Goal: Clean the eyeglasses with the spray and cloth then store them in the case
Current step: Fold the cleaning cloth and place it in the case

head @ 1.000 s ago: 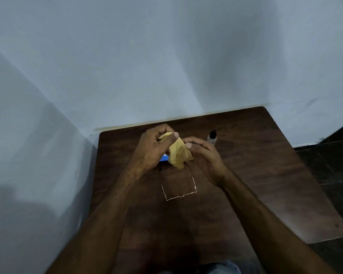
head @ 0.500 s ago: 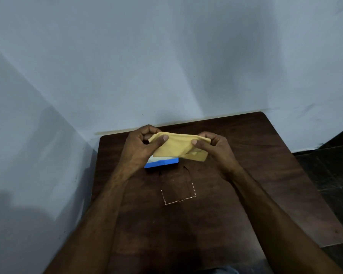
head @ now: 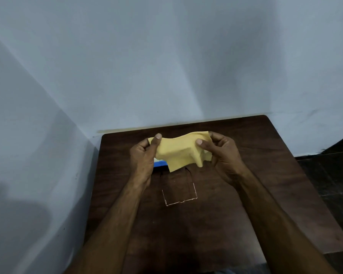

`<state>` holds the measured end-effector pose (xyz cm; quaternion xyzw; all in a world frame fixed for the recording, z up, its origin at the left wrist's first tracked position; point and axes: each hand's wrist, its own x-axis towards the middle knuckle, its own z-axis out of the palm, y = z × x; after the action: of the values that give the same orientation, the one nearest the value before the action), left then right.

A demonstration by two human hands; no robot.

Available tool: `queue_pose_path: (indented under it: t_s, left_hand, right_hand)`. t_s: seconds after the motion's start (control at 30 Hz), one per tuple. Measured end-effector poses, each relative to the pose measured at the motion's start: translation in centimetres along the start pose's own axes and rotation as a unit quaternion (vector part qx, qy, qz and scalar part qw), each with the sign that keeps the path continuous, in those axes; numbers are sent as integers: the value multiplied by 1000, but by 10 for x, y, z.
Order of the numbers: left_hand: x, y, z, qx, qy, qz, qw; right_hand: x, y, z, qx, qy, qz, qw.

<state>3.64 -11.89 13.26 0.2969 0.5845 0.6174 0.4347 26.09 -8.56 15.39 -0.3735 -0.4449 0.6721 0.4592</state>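
Note:
Both hands hold a yellow cloth (head: 179,153) stretched between them above the far half of the dark wooden table (head: 265,175). My left hand (head: 144,155) pinches its left corner and my right hand (head: 220,153) pinches its right corner. The thin-rimmed eyeglasses (head: 179,194) lie on the table below the cloth, temples pointing away from me, touched by neither hand. A blue and white case (head: 159,162) shows only as a small patch between my left hand and the cloth. The spray bottle is hidden behind my right hand.
The table stands in a corner, with pale walls (head: 166,66) behind it and along its left side. Dark floor (head: 335,175) lies beyond the table's right edge. My forearms cross the near half of the table.
The cloth was bunched between both hands a second ago; my hands have moved apart and spread it open. The spray bottle, visible earlier, is now covered by my right hand.

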Motion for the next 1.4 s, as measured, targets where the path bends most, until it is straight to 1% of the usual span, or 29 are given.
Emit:
queue_pose_path:
  t_s: [0.03, 0.1, 0.23, 0.33, 0.43, 0.53, 0.6, 0.67, 0.77, 0.83, 0.87, 0.93, 1.0, 1.07, 1.17, 1.3, 1.4]
  left_hand:
    - [-1, 0, 1, -8, 4, 1, 1000]
    - [-2, 0, 3, -26, 9, -10, 1000]
    - [-4, -2, 11, -78, 3, -93, 993]
    - [-3, -5, 11, -146, -3, -164, 975]
    - [-4, -8, 8, -183, -30, -193, 964]
    - [-2, -13, 3, -180, -39, -174, 967]
    - [-1, -15, 1, -158, -25, -150, 976]
    - [2, -17, -3, -111, -9, -118, 987]
    - [11, -21, -10, -23, 1, -63, 998]
    - [14, -21, -14, 10, 5, -28, 1000]
    - [15, -20, -15, 14, 7, -14, 1000]
    - [16, -18, -17, -4, 5, -1, 1000]
    - [19, -17, -19, -24, 2, 3, 1000]
    - [24, -16, -22, -34, 3, 0, 999]
    - [28, -12, -26, -25, -16, 1, 1000]
    - [32, -11, -31, -1, -52, 5, 999]
    - [32, -12, -33, 23, -56, 17, 998]
  right_hand:
    - [-1, -1, -1, 17, -10, 3, 1000]
    - [1, 2, -2, 20, 0, 7, 1000]
    - [6, 9, 1, -6, 57, 15, 998]
    - [8, 14, 1, -16, 102, 8, 995]
    - [12, 18, -4, -46, 130, -17, 990]
    - [12, 21, -9, -103, 168, -31, 980]
    - [11, 22, -13, -146, 185, -35, 971]
    - [10, 23, -15, -203, 188, -43, 960]
    - [10, 23, -18, -310, 180, -50, 932]
    - [9, 23, -17, -343, 167, -50, 923]
    - [9, 23, -16, -348, 158, -51, 923]
    - [7, 22, -15, -325, 125, -54, 936]
    - [6, 22, -14, -292, 87, -48, 951]
    - [6, 22, -15, -280, 66, -39, 957]
    - [7, 22, -14, -296, 66, -38, 952]
    - [9, 23, -12, -351, 68, -43, 933]
    - [9, 21, -10, -365, 70, -44, 927]
